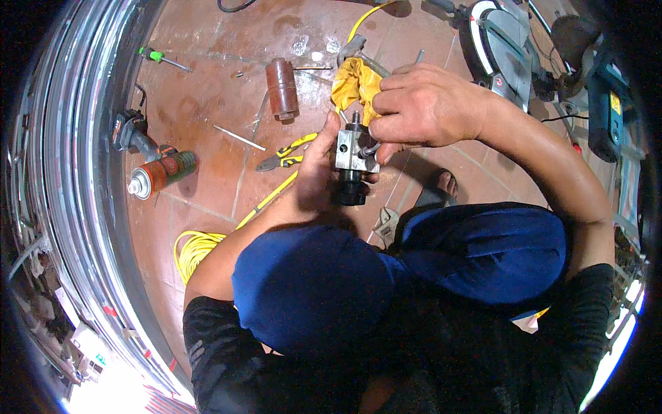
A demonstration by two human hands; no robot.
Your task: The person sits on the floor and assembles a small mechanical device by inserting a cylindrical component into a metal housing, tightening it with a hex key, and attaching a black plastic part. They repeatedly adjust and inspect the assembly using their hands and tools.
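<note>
My left hand is closed around a silver metal valve block, which has a black cylindrical end below and a narrow dark stem on top. My right hand is curled with its fingers pinched at the block's right side. A thin grey metal tool pokes out above its knuckles, and a short metal piece shows between the fingertips and the block. Most of the tool is hidden by the hand. Just behind the block lies a crumpled yellow cloth, partly covered by the right fingers.
Around the tiled floor lie a brown cylinder, yellow-handled pliers, a spray can, a green-handled screwdriver, a cordless drill and a hammer. Long metal profiles line the left; a saw stands far right.
</note>
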